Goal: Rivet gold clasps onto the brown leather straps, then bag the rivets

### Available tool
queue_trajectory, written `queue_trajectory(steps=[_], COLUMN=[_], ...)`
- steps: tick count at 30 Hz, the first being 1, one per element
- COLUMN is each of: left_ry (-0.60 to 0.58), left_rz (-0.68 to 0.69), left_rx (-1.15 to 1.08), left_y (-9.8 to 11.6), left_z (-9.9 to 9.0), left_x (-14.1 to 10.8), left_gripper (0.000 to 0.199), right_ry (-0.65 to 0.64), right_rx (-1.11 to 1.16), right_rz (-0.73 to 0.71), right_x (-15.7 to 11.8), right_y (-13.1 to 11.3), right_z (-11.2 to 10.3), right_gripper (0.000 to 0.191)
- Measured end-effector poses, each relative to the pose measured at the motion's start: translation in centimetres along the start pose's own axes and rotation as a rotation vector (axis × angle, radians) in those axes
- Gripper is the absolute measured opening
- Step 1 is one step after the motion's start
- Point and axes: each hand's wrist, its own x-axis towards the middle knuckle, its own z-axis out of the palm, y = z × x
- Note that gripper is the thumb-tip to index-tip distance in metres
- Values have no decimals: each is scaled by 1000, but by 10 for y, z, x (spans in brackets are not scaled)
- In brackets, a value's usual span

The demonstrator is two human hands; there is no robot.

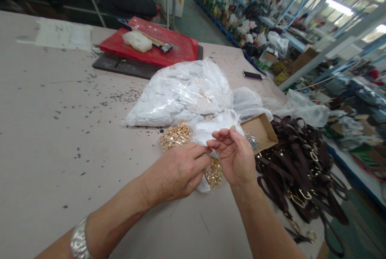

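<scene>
My left hand (179, 170) reaches in over the table with its fingers bent together; their tips meet the fingertips of my right hand, and anything between them is too small to make out. Palm up, my right hand (237, 158) has its fingers curled loosely apart from the thumb, and no object shows on the palm. Behind my left hand lies a clear bag of gold-coloured metal parts (175, 135). A second bag of gold parts (213, 173) sits beneath and between the hands. An open cardboard box (262, 132) with small metal pieces stands just beyond my right hand.
A large white plastic bag (183, 92) fills the table's middle. Behind it, a hammer (164, 46) and a whitish lump (137, 41) rest on a red board (181, 50). Dark straps with gold buckles (289, 162) are heaped at right. A phone (252, 75) lies near the far edge.
</scene>
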Motion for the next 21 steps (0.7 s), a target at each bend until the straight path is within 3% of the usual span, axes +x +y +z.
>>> queue_trajectory(steps=[6,11,16,18,21], left_ry=[57,250,337,359,383], left_rz=[-1,-61,-154,-228,-369], left_rx=[18,38,-33,-101,-312], left_y=[6,27,69,95,147], left_z=[-4,-5,6,12,22], left_x=[-4,-31,-91,-122,-173], left_gripper=[23,26,29,31,36], right_ry=[-28,23,18,-25,-126], right_rx=[6,117,136,126,-13], right_rz=[-32,-42,-117,-120,-244], right_x=[-1,7,15,0,-49], right_y=[0,6,-10,-26,-37], right_z=[3,11,26,29,23], right_gripper=[39,40,37,34,24])
